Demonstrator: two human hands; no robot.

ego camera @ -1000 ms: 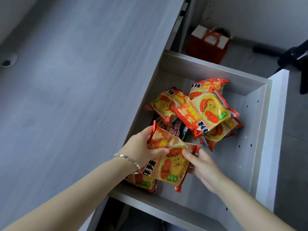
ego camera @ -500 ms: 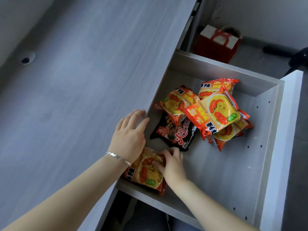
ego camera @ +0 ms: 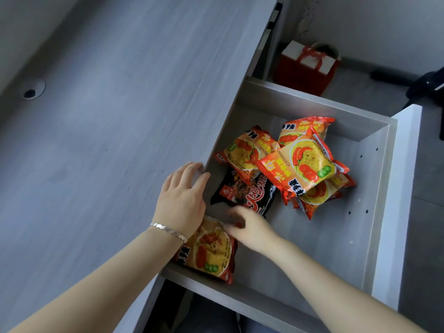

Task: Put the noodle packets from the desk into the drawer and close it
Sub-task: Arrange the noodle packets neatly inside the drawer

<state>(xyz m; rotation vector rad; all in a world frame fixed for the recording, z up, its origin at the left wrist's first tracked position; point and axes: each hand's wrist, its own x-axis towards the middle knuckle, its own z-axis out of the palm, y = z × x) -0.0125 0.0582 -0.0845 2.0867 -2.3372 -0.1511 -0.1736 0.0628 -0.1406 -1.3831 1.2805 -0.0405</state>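
Noodle packets lay all inside the open drawer (ego camera: pixel 374 212), none on the bare desk top (ego camera: pixel 108 140) that I could see. The right hand (ego camera: pixel 249 230) was nearest the work: its curled fingers (ego camera: pixel 231 227) rested on the upper edge of the orange packet (ego camera: pixel 211 253) in the drawer's near corner. From that hand the packet lay just toward the person and slightly to the left, flat on the drawer floor, its long axis running roughly along the drawer's side wall toward the near wall. The hand was loosely curled, not clamped; whether it pinched the wrapper or only pressed on it I could not tell, as the fingertips were blurred.

Left of it, the left hand (ego camera: pixel 182 198) lay open and flat, palm down, fingers spread over the desk edge where it met the drawer; its heel overlapped the same orange packet's corner, and a silver bracelet (ego camera: pixel 168 230) sat at the wrist. It held nothing.

Just beyond the right hand's knuckles lay a black packet (ego camera: pixel 247 195), flat, and further out a loose heap of orange packets (ego camera: pixel 298 164), overlapping and tilted, toward the far wall. Past the drawer stood a red gift bag (ego camera: pixel 307 66) on the floor.

To my eye the loading looked finished, and closing the drawer remained. That would need both hands clear of the inside first, then a push on the white front panel (ego camera: pixel 396 212), which stood well off to the right of the right hand.
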